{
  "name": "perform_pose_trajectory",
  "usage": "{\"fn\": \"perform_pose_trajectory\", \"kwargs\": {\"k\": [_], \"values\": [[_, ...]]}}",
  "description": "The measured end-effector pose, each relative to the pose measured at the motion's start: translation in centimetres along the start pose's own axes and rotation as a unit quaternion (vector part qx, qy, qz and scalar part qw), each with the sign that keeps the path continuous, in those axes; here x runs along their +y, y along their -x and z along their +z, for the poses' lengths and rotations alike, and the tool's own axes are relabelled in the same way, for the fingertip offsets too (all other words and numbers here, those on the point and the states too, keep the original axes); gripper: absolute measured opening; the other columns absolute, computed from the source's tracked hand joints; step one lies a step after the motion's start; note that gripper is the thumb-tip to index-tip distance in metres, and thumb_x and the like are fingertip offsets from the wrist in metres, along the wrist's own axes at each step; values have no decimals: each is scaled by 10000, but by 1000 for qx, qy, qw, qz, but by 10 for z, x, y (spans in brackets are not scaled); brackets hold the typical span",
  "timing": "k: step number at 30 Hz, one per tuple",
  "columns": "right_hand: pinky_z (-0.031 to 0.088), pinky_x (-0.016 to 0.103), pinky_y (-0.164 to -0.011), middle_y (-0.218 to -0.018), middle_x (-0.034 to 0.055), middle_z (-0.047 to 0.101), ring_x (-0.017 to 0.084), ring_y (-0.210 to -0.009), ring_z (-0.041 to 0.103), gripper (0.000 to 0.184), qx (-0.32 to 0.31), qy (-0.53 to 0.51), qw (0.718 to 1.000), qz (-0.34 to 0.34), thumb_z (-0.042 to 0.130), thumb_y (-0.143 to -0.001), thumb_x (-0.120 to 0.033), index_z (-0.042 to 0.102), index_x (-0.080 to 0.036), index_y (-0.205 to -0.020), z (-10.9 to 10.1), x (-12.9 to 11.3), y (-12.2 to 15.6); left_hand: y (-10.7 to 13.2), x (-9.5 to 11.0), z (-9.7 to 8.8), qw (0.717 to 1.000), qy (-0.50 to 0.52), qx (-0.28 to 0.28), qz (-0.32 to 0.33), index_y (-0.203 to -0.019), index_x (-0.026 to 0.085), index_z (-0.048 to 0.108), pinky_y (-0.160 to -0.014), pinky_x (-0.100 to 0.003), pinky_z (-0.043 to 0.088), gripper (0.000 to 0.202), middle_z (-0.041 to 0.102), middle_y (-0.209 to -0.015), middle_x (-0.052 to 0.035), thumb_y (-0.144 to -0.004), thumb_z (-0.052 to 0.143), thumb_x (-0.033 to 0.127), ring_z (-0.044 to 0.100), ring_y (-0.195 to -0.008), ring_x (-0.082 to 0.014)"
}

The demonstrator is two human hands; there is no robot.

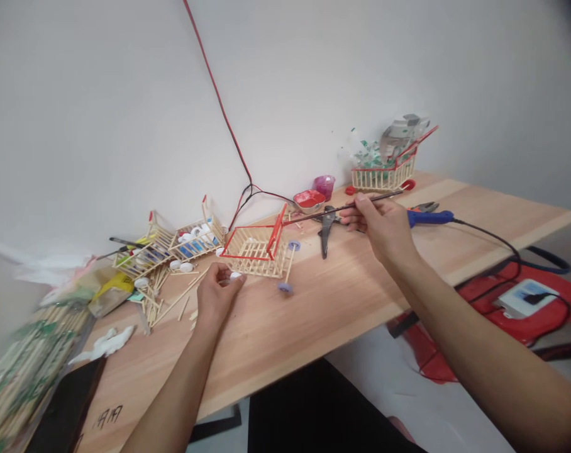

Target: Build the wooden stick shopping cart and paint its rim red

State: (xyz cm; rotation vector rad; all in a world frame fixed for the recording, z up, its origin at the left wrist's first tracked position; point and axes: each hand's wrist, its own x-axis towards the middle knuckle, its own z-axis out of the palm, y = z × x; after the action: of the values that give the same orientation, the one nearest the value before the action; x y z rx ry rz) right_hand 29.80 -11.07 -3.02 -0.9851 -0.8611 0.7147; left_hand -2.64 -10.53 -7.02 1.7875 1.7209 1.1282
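A miniature shopping cart (pixel 255 267) made of thin wooden sticks sits on the table, its top rim and handle (pixel 277 233) coloured red. My left hand (pixel 216 294) is closed at the cart's near left corner, pinching a small white wheel (pixel 236 275). In my right hand (pixel 384 226) is a slim dark paintbrush (pixel 332 212), gripped between thumb and fingers. Its tip reaches the red handle; whether it touches cannot be made out. Two lilac wheels (pixel 285 287) on a stick axle are at the cart's right end. Behind it stands a shallow dish of red paint (pixel 309 200).
Two filled stick carts (pixel 198 239) and loose sticks (pixel 156 299) lie left. Another cart (pixel 382 179) stands back right. Black-handled cutters (pixel 327 233), a purple cup (pixel 324 186) and a blue corded tool (pixel 431 218) are nearby. Bundled sticks (pixel 35 352) lie far left.
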Motion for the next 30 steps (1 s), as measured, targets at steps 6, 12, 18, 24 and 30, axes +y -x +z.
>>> {"fn": "perform_pose_trajectory", "kwargs": {"k": [6,12,18,24,30], "values": [[584,276,-482,-698,40,725,177,-571,696,263,10,-3,1000,-4,684,-794,-474,661,-214,-755,5,3,-3,-1,-1,0,1000,-4,1,11,-837,198,562,-703,-279,449,325,611,-774,15,-646,720,408,586,-737,-163],[609,286,-508,-704,38,727,176,-583,698,308,6,-20,1000,-20,692,-774,-516,667,-209,-754,10,0,-3,-2,-3,0,1000,-3,-1,18,-831,198,554,-707,-280,458,336,600,-772,14,-645,725,419,583,-735,-164],[614,289,-528,-695,26,718,180,-613,710,322,9,-40,998,-38,690,-769,-530,636,-213,-790,13,-4,-1,-3,-4,0,1000,1,-2,13,-829,201,551,-692,-272,465,335,607,-771,13,-644,729,417,591,-724,-163],[598,269,-536,-686,29,712,166,-609,706,303,26,-31,998,-51,659,-809,-502,626,-201,-808,8,-3,6,-4,-5,-1,1000,-7,0,19,-834,199,563,-713,-280,472,341,619,-787,5,-638,734,418,601,-745,-171],[591,272,-561,-743,34,715,165,-653,706,313,-3,-6,997,-82,632,-826,-519,628,-206,-838,7,-8,12,-5,-9,0,1000,-3,-4,26,-840,201,555,-695,-268,467,338,614,-784,8,-651,733,418,597,-735,-163]]}}
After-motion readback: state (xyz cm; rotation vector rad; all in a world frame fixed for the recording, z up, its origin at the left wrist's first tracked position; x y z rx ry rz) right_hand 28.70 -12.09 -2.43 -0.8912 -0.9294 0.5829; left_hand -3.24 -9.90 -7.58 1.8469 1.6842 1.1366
